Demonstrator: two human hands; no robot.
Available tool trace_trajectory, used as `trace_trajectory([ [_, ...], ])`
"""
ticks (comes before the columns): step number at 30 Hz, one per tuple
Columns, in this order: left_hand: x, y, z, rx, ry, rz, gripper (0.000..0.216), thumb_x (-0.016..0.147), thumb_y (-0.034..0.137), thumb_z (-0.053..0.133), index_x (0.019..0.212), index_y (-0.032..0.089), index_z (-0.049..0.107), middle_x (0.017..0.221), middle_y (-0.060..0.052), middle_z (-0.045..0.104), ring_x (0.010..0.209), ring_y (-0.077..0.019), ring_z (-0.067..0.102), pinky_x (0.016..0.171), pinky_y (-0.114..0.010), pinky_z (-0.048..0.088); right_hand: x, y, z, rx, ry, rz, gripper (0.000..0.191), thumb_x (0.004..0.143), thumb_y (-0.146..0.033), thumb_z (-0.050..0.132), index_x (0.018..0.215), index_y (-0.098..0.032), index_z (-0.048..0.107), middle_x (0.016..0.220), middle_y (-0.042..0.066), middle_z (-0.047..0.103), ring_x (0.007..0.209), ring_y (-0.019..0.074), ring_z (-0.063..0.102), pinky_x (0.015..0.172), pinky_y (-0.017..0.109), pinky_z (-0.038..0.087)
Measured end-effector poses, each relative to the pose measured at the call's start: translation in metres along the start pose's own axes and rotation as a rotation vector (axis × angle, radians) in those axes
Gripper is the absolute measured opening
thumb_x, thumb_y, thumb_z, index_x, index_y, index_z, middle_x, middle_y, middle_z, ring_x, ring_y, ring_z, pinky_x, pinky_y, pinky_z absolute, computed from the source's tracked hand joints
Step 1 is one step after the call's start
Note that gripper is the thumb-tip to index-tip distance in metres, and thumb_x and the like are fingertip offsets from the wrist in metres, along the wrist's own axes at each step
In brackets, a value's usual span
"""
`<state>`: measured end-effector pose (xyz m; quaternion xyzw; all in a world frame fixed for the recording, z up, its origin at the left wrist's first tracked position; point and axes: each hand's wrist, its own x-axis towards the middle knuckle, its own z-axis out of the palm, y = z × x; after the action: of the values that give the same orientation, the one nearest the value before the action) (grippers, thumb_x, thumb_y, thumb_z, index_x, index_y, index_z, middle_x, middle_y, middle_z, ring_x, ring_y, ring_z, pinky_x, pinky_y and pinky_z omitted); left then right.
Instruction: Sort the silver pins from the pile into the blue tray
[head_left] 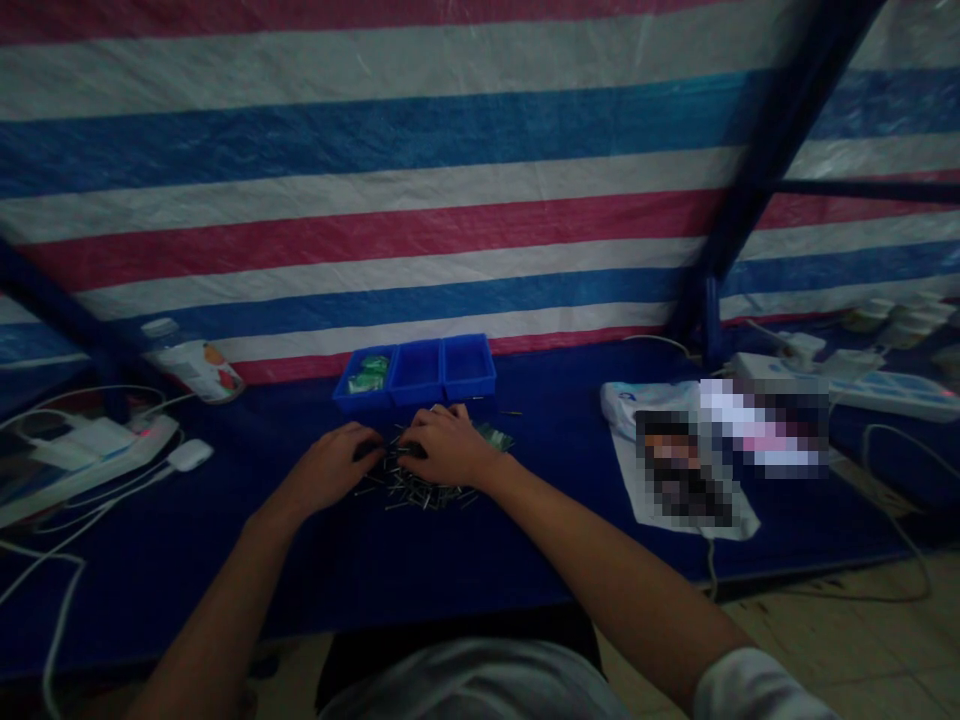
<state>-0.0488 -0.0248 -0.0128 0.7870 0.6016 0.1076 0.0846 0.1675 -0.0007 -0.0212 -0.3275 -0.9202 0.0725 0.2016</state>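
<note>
Right hand [454, 448] bends its fingers down over a pile of nail-like metal pieces [427, 494]; I cannot tell whether it pinches any. Left hand [331, 466] curls thumb and fingers at the pile's left edge, grip likewise unclear. Judgement on method: light fingertips, few pieces per pick, shafts aligned; left hand best kept as a fence against strays. Position: pile lies between the hands, partly under the right, spilling toward the person; blue tray [418, 372] just beyond.

Loose heap of slim metallic pins [429, 493], pointing in mixed directions, partly covered, spread on the blue table [360, 575]
</note>
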Motion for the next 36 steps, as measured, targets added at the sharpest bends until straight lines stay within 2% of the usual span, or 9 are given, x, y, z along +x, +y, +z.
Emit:
trace_trajectory([
  [10, 0.006, 0.004, 0.000, 0.010, -0.011, 0.030, 0.022, 0.083, 0.032, 0.049, 0.085, 0.021, 0.067, 0.086, -0.005, 0.067, 0.079, -0.0216, 0.062, 0.071, -0.031, 0.044, 0.002, 0.000, 0.004, -0.007, -0.019, 0.063, 0.020, 0.089, -0.032, 0.052, 0.093, -0.022, 0.068, 0.103, 0.006, 0.064, 0.099, 0.0234, 0.052, 0.084, 0.041, 0.031],
  [15, 0.019, 0.001, -0.011, -0.143, -0.059, 0.001, 0.025, 0.082, 0.035, 0.049, 0.085, 0.021, 0.070, 0.081, -0.003, 0.070, 0.073, -0.0195, 0.063, 0.064, -0.028, 0.044, 0.005, -0.001, 0.007, 0.027, 0.045, 0.098, 0.019, 0.090, -0.026, 0.049, 0.089, -0.021, 0.067, 0.100, 0.005, 0.066, 0.099, 0.0218, 0.052, 0.086, 0.041, 0.031],
  [17, 0.025, 0.000, -0.012, -0.195, 0.009, -0.016, 0.026, 0.082, 0.038, 0.050, 0.084, 0.021, 0.069, 0.079, -0.002, 0.070, 0.071, -0.0190, 0.063, 0.064, -0.027, 0.044, 0.006, 0.004, -0.001, 0.069, 0.111, 0.141, 0.019, 0.090, -0.029, 0.050, 0.091, -0.022, 0.068, 0.098, 0.004, 0.067, 0.098, 0.0213, 0.053, 0.086, 0.040, 0.032],
  [20, 0.030, -0.001, -0.006, -0.240, 0.225, -0.045, 0.027, 0.083, 0.040, 0.050, 0.083, 0.020, 0.067, 0.078, -0.002, 0.070, 0.072, -0.0188, 0.063, 0.067, -0.028, 0.045, 0.006, 0.020, -0.021, 0.112, 0.178, 0.259, 0.024, 0.091, -0.030, 0.045, 0.093, -0.022, 0.068, 0.097, 0.005, 0.068, 0.094, 0.0204, 0.057, 0.082, 0.037, 0.036],
  [22, 0.030, -0.002, 0.002, -0.273, 0.299, -0.059, 0.026, 0.083, 0.040, 0.051, 0.083, 0.019, 0.067, 0.079, -0.003, 0.071, 0.073, -0.0187, 0.064, 0.070, -0.028, 0.046, 0.001, 0.034, -0.035, 0.117, 0.137, 0.333, 0.026, 0.090, -0.031, 0.045, 0.092, -0.021, 0.069, 0.096, 0.007, 0.069, 0.089, 0.0201, 0.060, 0.076, 0.034, 0.039],
  [24, 0.028, -0.004, 0.009, -0.287, 0.286, -0.055, 0.024, 0.083, 0.039, 0.052, 0.084, 0.019, 0.066, 0.080, -0.003, 0.071, 0.074, -0.0187, 0.064, 0.070, -0.028, 0.047, -0.005, 0.044, -0.045, 0.084, 0.041, 0.406, 0.026, 0.084, -0.038, 0.053, 0.091, -0.021, 0.070, 0.095, 0.008, 0.069, 0.088, 0.0226, 0.062, 0.073, 0.035, 0.041],
  [26, 0.025, -0.005, 0.013, -0.281, 0.260, -0.054, 0.024, 0.083, 0.039, 0.052, 0.085, 0.020, 0.066, 0.081, -0.003, 0.072, 0.074, -0.0188, 0.065, 0.070, -0.029, 0.048, -0.011, 0.048, -0.047, 0.026, -0.031, 0.462, 0.033, 0.077, -0.047, 0.059, 0.094, -0.021, 0.070, 0.094, 0.010, 0.070, 0.089, 0.0264, 0.062, 0.073, 0.037, 0.043],
  [30, 0.022, -0.005, 0.013, -0.262, 0.270, -0.076, 0.025, 0.084, 0.039, 0.051, 0.088, 0.019, 0.066, 0.082, -0.004, 0.072, 0.074, -0.0193, 0.066, 0.071, -0.030, 0.049, -0.015, 0.037, -0.040, -0.071, -0.075, 0.469, 0.048, 0.073, -0.057, 0.060, 0.101, -0.020, 0.068, 0.096, 0.012, 0.069, 0.093, 0.0307, 0.062, 0.078, 0.046, 0.044],
  [36, 0.021, 0.000, 0.013, -0.253, 0.300, -0.083, 0.027, 0.083, 0.042, 0.051, 0.087, 0.020, 0.067, 0.081, -0.004, 0.072, 0.075, -0.0199, 0.066, 0.072, -0.030, 0.050, -0.009, 0.021, -0.036, -0.160, -0.063, 0.483, 0.043, 0.075, -0.052, 0.059, 0.096, -0.015, 0.068, 0.093, 0.015, 0.069, 0.096, 0.0324, 0.061, 0.086, 0.052, 0.038],
])
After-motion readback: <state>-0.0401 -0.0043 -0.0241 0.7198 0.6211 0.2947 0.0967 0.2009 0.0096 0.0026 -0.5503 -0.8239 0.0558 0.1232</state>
